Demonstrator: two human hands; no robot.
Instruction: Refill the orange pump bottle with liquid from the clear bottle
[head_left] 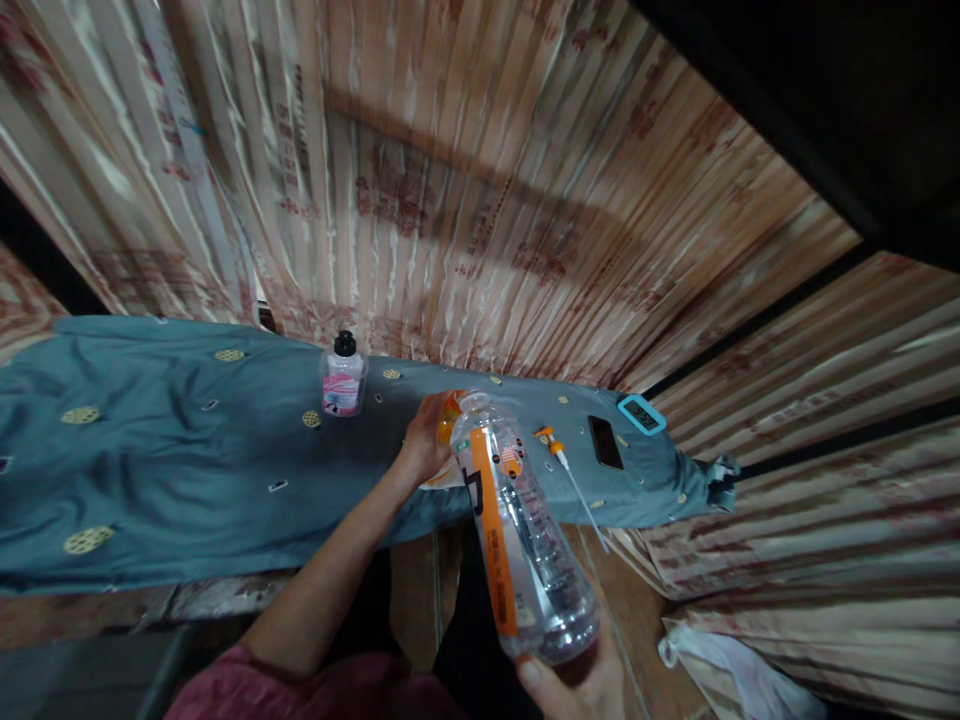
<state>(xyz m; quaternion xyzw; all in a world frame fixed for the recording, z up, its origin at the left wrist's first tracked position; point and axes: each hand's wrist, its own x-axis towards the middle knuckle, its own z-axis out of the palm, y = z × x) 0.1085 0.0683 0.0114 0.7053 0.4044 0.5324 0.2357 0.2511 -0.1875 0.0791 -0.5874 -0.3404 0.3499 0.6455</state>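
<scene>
My right hand (574,685) grips the base of a large clear plastic bottle (536,550) with an orange and white label. This bottle is tilted, its mouth end pointing away from me towards my left hand (426,440). The fingers of that hand are closed round an orange see-through bottle (449,418), mostly hidden behind the hand and the clear bottle. Whether the two mouths touch, I cannot tell. To the right, an orange pump dispenser (555,447) with a long white tube lies on the cloth.
A blue-green patterned cloth (187,450) covers the long narrow surface. On it stand or lie a small clear bottle with a black cap (343,385), a dark phone (605,442) and a blue-framed digital display (642,414). Printed curtains (450,200) hang behind; a white bag (720,665) is lower right.
</scene>
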